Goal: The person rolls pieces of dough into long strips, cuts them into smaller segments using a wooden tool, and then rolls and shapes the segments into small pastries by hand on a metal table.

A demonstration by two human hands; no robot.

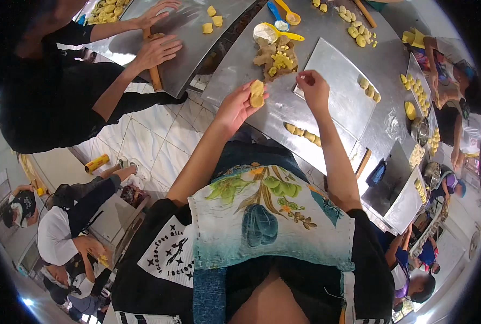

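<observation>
On the fingers of my left hand (237,106) rests a flattened piece of yellow dough (257,94), palm side up, just past the table's near edge. My right hand (316,91) is raised over the near-left corner of a flat metal tray (333,69). Its thumb and fingertips are drawn together; whether anything small is between them cannot be seen. Beyond both hands lies a brown, uneven mass (265,56) with small yellow cubes (282,60) on top. A row of dough pieces (303,133) lies close to my right forearm. Several shaped dough pieces (370,90) sit on the tray's right side.
A yellow scoop of white powder (265,32), a blue spoon (279,18) and more dough pieces (356,30) lie farther back. Left, a co-worker's hands (157,52) press a wooden rolling pin (154,75) on another metal table. A wooden-handled blade (363,162) lies right.
</observation>
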